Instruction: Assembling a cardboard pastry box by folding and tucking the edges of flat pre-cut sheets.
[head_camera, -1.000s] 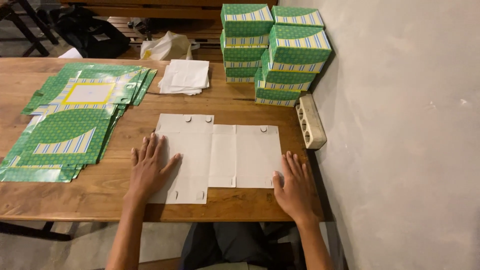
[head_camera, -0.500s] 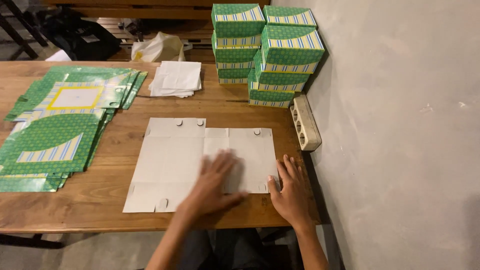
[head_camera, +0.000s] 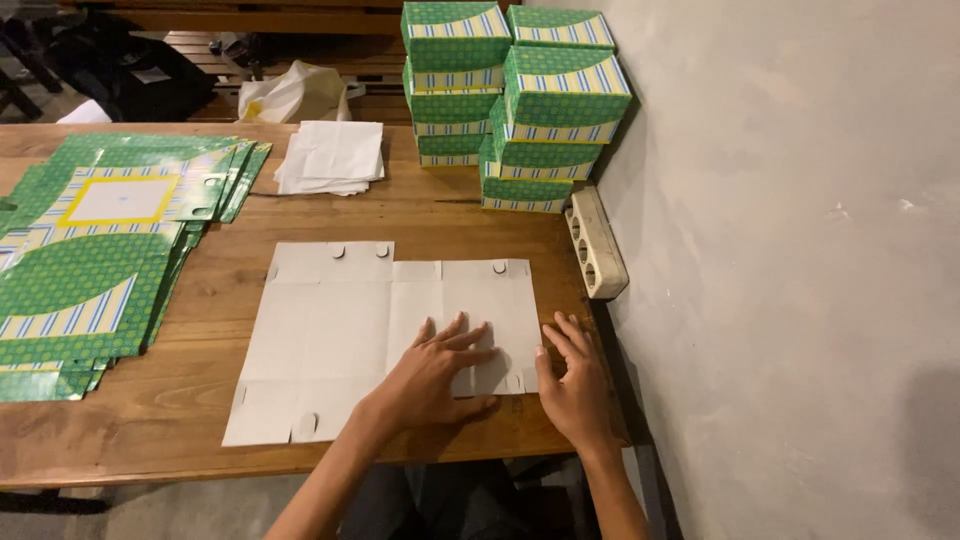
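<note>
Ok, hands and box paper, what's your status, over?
Left hand flat on the white cardboard sheet, fingers spread. Right hand at the sheet's right edge, open. Sheet unfolded on the wooden table. Nothing in the way.

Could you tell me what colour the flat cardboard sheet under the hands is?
The cardboard sheet is plain off-white, seen in the head view.

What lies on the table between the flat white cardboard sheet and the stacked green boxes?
Nothing: in the head view, only bare wooden table shows between the sheet and the boxes. The power strip sits off to the side, by the wall.
</note>
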